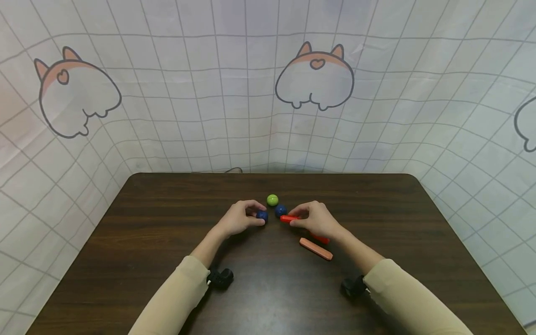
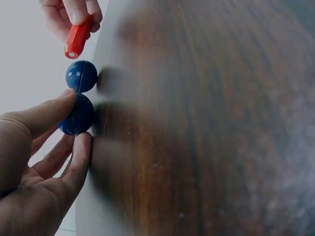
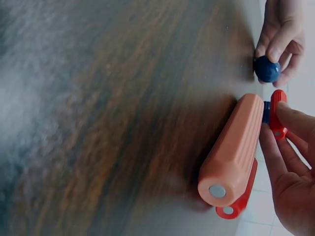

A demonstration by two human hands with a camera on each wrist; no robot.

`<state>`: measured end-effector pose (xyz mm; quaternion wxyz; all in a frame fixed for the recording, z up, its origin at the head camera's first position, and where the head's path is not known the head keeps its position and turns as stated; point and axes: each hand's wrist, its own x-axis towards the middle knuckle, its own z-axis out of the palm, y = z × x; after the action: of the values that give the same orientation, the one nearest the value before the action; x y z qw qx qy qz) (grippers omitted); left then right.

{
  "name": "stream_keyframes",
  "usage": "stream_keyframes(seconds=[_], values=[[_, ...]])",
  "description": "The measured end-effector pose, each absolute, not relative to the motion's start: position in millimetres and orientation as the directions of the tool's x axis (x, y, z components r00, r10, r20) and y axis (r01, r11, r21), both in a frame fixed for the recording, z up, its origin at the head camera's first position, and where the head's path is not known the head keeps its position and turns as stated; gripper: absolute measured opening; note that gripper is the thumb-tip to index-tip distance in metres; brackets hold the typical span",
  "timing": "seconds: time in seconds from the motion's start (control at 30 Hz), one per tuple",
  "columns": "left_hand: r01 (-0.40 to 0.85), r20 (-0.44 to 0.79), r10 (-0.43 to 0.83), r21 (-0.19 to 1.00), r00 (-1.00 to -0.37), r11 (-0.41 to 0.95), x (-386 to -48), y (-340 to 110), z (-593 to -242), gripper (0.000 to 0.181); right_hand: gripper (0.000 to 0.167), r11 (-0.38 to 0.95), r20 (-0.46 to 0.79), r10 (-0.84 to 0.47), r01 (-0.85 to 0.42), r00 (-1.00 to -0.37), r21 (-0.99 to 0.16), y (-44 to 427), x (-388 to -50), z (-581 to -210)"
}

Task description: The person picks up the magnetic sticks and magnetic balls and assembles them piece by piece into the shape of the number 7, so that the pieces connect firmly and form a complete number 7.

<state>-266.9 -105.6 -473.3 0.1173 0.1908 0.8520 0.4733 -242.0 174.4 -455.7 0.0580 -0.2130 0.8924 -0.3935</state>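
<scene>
My left hand (image 1: pixel 240 217) pinches a dark blue ball (image 2: pixel 79 115) between thumb and fingertips, low at the table surface. My right hand (image 1: pixel 319 220) holds a short red magnetic rod (image 2: pixel 78 37) with a pale disc at its end, raised off the table. A second blue ball (image 1: pixel 280 211) lies between the hands, close to the red rod's tip; whether they touch I cannot tell. Just behind, a lime green ball (image 1: pixel 272 200) sits on the table. Below the right hand lie a salmon-coloured rod (image 3: pixel 231 150) and another red rod (image 1: pixel 320 239), partly hidden by the wrist.
Everything lies on a dark brown wooden table (image 1: pixel 167 223) with rounded back corners. A white grid-patterned curtain (image 1: pixel 201 93) hangs behind and along both sides. Black wrist cameras (image 1: pixel 222 278) sit at the cuffs. A thin dark wire loop (image 1: pixel 235 169) shows at the back edge.
</scene>
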Motion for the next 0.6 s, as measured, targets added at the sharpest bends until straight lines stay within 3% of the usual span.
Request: stream_keyframes(seconds=[0.6], values=[[0.24,-0.008,0.459,0.845,-0.888,0.479,-262.9,-104.0,-475.3,0.03,0.019,0.578,0.07,-0.451,-0.35,-0.89,-0.737,161.9,-240.1,-458.6]])
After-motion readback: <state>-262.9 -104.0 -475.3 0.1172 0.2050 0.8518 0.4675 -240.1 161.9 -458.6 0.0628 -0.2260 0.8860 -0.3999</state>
